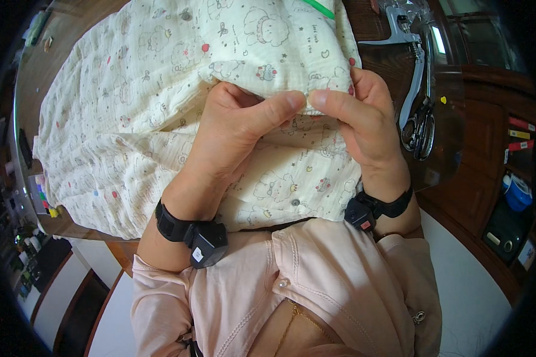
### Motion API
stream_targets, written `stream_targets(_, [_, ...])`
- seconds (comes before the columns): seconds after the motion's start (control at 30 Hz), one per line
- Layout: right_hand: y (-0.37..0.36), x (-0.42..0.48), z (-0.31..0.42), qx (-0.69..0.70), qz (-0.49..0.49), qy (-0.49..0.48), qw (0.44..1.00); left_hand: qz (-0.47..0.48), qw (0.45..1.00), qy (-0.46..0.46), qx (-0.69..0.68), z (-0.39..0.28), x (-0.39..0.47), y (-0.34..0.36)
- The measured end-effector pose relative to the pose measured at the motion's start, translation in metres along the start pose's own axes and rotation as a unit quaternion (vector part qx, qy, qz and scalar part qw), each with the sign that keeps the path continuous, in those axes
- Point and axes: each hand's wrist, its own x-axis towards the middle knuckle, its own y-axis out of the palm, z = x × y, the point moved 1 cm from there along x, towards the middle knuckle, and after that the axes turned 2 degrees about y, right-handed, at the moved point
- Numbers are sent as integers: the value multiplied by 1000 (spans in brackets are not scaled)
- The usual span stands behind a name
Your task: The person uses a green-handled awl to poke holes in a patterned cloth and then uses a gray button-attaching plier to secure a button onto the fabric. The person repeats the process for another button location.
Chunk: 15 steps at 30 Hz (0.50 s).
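A cream crinkled-cotton cloth (161, 53), printed with small animals, crowns and cherries, spreads over the table in front of me. My left hand (241, 116) pinches its folded edge, thumb on top and fingers hidden underneath. Close against that thumb, my right hand (362, 111) grips the same edge, its thumb tip nearly touching the left one. What lies between the two thumb tips is too small to tell. A round metal snap (295, 202) shows on the lower layer near my chest. At the top, a green strip (319, 8) lies on the cloth.
Right of the cloth, hand-held snap pliers (395, 35) lie on the dark table (375, 62). Scissors (419, 129) are below them, beside clear plastic wrapping (413, 11). Small coloured pieces (44, 196) sit at the left table edge. Shelves with a blue object (517, 192) stand far right.
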Motion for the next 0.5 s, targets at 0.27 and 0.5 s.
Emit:
stream_targets(0.27, [-6,2,2,-46,15,-6,999,7,1000,7,15,-3,-2,3])
stream_targets(0.5, [-11,3,-2,-114,7,-29,993,15,1000,21,0,-3,-3,5])
